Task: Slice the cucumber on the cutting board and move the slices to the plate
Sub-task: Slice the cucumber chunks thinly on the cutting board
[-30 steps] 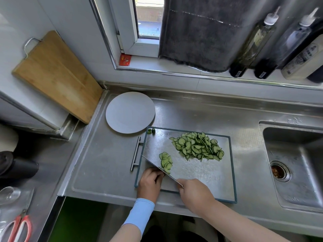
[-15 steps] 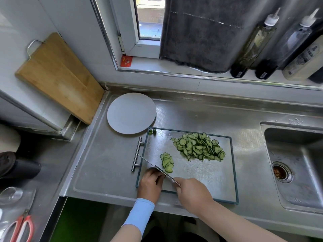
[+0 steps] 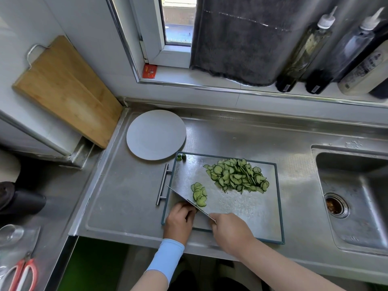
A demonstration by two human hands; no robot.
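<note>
A steel cutting board [image 3: 247, 208] with a dark rim lies on the counter. A large heap of cucumber slices [image 3: 237, 175] covers its far middle. A small row of fresh slices [image 3: 199, 194] lies near its left side. My right hand [image 3: 230, 229] grips the knife [image 3: 184, 199], its blade angled up-left beside that row. My left hand [image 3: 179, 220] is curled at the board's near left corner against the blade; any cucumber under its fingers is hidden. The round grey plate [image 3: 156, 134] sits bare beyond the board's far left corner. Two cucumber ends [image 3: 181, 157] rest there.
A sink [image 3: 354, 196] with a drain lies to the right. A wooden board [image 3: 65, 91] leans on the left wall. Bottles [image 3: 304, 49] and a dark towel [image 3: 241, 38] stand on the window ledge. Red scissors [image 3: 20, 274] and a glass [image 3: 10, 233] sit at lower left.
The knife blade has shifted slightly toward the near left, next to my left fingers. Both hands stay at the board's near left corner. The slices have not moved.
</note>
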